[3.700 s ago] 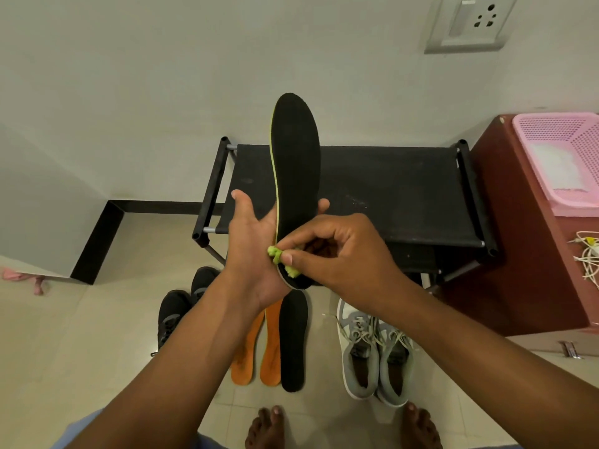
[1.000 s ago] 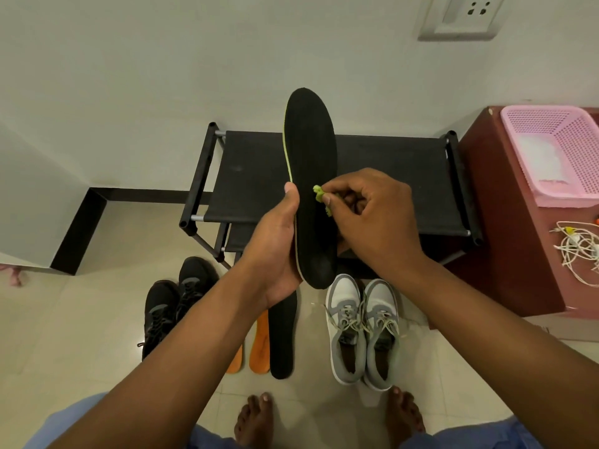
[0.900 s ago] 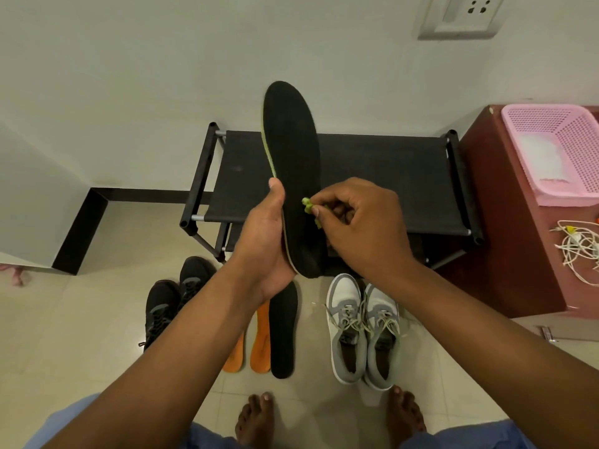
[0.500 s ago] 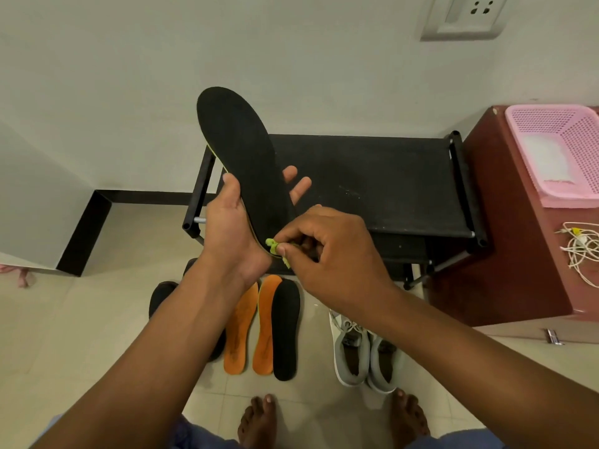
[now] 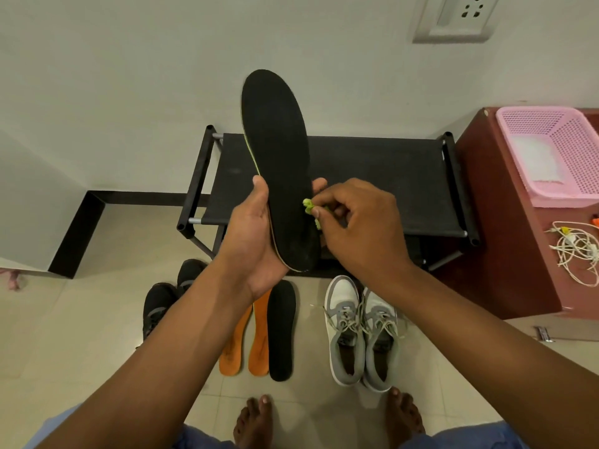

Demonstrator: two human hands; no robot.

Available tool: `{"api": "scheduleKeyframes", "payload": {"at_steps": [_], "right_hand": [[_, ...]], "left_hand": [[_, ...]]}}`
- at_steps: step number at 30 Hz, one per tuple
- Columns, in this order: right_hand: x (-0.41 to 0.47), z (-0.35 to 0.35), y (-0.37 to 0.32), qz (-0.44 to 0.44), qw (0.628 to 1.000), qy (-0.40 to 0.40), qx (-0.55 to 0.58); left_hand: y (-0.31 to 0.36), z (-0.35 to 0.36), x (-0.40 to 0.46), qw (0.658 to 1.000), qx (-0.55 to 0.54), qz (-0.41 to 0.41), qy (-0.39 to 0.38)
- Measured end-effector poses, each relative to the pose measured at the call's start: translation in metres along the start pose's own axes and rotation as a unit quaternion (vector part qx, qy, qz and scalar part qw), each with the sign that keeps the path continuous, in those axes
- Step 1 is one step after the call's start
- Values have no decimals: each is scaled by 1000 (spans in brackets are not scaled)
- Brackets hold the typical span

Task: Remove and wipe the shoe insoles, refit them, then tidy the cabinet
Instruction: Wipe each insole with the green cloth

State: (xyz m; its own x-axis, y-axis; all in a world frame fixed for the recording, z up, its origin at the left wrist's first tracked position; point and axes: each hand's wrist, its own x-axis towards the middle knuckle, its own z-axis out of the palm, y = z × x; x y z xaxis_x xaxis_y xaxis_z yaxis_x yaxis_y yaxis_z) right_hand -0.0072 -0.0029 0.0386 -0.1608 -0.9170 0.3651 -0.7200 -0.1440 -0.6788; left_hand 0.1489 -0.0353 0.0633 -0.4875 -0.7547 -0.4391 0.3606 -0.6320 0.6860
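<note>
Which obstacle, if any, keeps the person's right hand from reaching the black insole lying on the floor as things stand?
Probably none in its path: the floor insole lies uncovered beside the orange insoles. But the right hand is busy pinching a green cloth against the held insole.

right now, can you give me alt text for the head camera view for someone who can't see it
A person's left hand holds a black insole upright while the right hand pinches a small green cloth against it. Below on the floor lie two orange insoles, another black one, black shoes and grey sneakers, before a black shoe rack.
</note>
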Motion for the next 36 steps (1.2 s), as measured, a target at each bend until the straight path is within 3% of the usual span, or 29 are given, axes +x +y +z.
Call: {"api": "scheduleKeyframes", "payload": {"at_steps": [6,10,14,18,26,36], "right_hand": [[-23,13,-28,-14,992,-92,91],[-24,15,-33,-16,990,-107,93],[-20,11,-23,-22,997,-73,31],[-5,4,-3,-10,999,-10,-35],[16,-14,23,9,997,67,-35],[-21,15,-26,-32,990,-93,98]], "left_hand": [[12,-13,7,993,-50,91,53],[11,-14,7,992,-55,103,53],[6,-12,7,997,-28,52,46],[-7,-3,0,999,-1,-39,-26],[-18,12,-3,992,28,-102,-66],[3,-8,3,998,2,-16,55]]}}
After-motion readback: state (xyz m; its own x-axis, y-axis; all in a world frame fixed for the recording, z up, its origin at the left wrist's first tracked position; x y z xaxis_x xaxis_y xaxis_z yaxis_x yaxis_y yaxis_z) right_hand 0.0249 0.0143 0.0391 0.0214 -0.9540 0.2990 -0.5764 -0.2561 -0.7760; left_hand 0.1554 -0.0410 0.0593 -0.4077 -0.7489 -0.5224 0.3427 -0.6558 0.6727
